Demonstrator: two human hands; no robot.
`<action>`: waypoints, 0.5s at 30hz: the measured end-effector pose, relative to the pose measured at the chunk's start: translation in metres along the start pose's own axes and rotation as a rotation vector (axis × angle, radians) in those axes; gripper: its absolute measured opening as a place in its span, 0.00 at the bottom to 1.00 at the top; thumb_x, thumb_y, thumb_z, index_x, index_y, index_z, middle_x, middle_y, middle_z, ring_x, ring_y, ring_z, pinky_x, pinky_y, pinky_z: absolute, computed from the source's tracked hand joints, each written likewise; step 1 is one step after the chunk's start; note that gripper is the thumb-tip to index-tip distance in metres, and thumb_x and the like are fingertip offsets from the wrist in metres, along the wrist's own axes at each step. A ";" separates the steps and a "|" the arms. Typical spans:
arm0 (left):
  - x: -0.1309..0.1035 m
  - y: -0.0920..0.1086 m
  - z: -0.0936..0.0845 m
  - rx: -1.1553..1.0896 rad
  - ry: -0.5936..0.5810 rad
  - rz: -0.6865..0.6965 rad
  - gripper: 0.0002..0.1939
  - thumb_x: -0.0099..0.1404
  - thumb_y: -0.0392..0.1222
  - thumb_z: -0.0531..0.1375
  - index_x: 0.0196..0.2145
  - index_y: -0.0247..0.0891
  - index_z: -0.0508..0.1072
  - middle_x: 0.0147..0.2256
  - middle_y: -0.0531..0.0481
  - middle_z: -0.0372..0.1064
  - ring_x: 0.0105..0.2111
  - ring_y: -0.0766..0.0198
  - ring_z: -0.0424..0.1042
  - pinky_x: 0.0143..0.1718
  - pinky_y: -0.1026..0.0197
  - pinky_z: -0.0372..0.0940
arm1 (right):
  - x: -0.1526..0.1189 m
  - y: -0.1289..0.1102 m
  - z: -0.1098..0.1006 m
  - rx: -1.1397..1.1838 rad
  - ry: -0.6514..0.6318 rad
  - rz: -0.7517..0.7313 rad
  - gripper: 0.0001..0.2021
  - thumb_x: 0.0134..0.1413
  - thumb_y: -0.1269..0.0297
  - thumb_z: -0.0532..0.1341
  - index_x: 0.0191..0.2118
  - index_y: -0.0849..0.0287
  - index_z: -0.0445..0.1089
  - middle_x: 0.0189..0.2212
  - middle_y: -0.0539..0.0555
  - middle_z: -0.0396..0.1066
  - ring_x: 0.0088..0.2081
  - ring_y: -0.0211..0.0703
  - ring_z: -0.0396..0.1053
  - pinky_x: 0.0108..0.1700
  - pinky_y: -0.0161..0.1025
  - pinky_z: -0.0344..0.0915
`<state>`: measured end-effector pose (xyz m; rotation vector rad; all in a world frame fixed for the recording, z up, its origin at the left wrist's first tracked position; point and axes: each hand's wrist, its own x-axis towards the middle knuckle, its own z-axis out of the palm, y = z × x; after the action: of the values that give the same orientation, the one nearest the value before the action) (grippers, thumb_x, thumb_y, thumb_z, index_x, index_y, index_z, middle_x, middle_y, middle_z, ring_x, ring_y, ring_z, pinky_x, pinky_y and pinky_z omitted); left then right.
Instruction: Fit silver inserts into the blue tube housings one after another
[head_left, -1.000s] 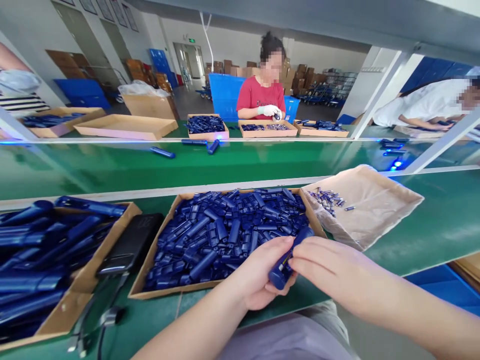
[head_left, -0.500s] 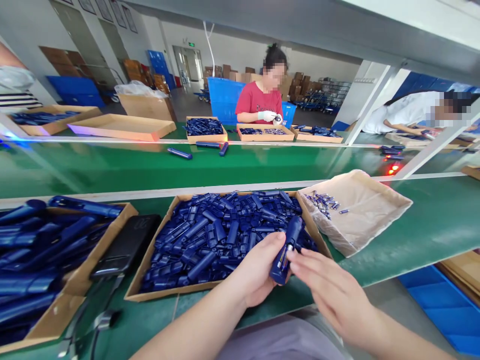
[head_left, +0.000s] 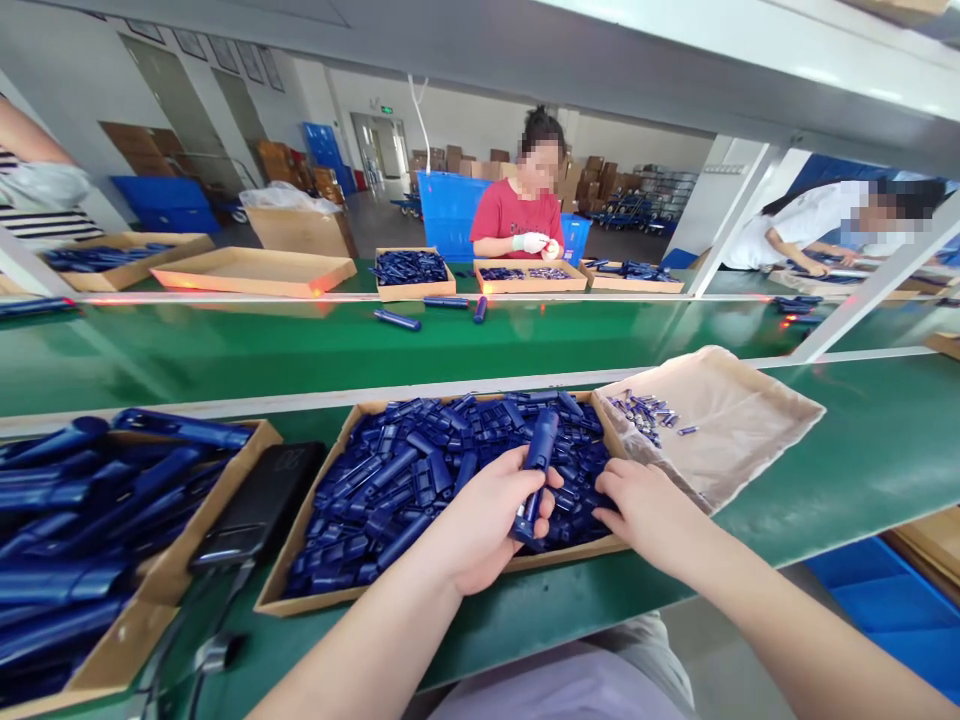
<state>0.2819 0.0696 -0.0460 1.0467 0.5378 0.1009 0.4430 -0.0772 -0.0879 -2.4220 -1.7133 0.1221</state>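
My left hand (head_left: 491,515) is wrapped round a blue plastic housing (head_left: 541,445), a tube with an open slot along its side. Something shiny like a small battery shows in the slot. The tube is held tilted over the front of a cardboard tray (head_left: 349,598) heaped with small blue plastic covers (head_left: 420,470). My right hand (head_left: 645,510) reaches into the tray's right side, thumb and fingers apart, with the fingertips down among the covers. Whether they touch one cannot be made out. Beside it stands a lined tray (head_left: 750,430) with small batteries (head_left: 645,412) in its left part.
At left, a box (head_left: 157,575) of longer blue housings stands beside a black power bank (head_left: 259,495) with cables. Behind a white rail runs a green conveyor (head_left: 322,345) with loose blue tubes. Co-workers sit beyond it. A slanted white post (head_left: 862,270) rises at right.
My right hand has left the housing and moved into the tray of covers. My left hand has shifted slightly left with the housing. Tubes on the conveyor have moved right.
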 end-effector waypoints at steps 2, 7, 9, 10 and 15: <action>0.000 0.003 -0.002 -0.015 -0.006 0.018 0.05 0.62 0.32 0.55 0.38 0.32 0.68 0.33 0.48 0.65 0.26 0.72 0.60 0.23 0.70 0.58 | 0.004 -0.005 0.001 0.016 -0.008 -0.009 0.03 0.48 0.73 0.65 0.31 0.61 0.71 0.33 0.55 0.68 0.37 0.50 0.68 0.42 0.45 0.65; 0.003 0.000 -0.005 -0.004 -0.035 0.016 0.08 0.64 0.34 0.55 0.41 0.32 0.69 0.40 0.45 0.67 0.27 0.72 0.63 0.23 0.70 0.60 | 0.009 0.003 0.001 0.171 0.113 0.049 0.03 0.54 0.71 0.61 0.34 0.60 0.72 0.34 0.53 0.70 0.37 0.44 0.69 0.42 0.40 0.66; 0.004 -0.005 -0.006 -0.013 -0.038 -0.021 0.12 0.66 0.38 0.55 0.48 0.37 0.66 0.39 0.47 0.68 0.26 0.70 0.64 0.21 0.69 0.60 | 0.006 0.006 0.002 0.314 0.219 0.137 0.09 0.61 0.63 0.57 0.41 0.60 0.72 0.33 0.54 0.71 0.32 0.41 0.69 0.37 0.38 0.67; 0.004 -0.008 -0.006 -0.028 -0.055 -0.041 0.15 0.66 0.40 0.56 0.51 0.41 0.64 0.37 0.49 0.67 0.24 0.69 0.63 0.19 0.68 0.59 | 0.003 0.005 0.004 0.464 0.266 0.175 0.13 0.62 0.58 0.57 0.44 0.60 0.71 0.33 0.54 0.72 0.29 0.39 0.68 0.33 0.37 0.67; 0.005 -0.021 -0.008 -0.208 -0.156 -0.076 0.14 0.68 0.49 0.56 0.49 0.45 0.61 0.30 0.55 0.61 0.21 0.71 0.59 0.17 0.71 0.51 | -0.010 -0.012 0.015 1.252 0.387 0.201 0.21 0.53 0.51 0.66 0.48 0.60 0.72 0.42 0.59 0.73 0.36 0.41 0.71 0.39 0.38 0.71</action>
<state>0.2791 0.0667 -0.0685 0.8225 0.4154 0.0075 0.4257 -0.0809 -0.1007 -1.4863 -0.7717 0.5209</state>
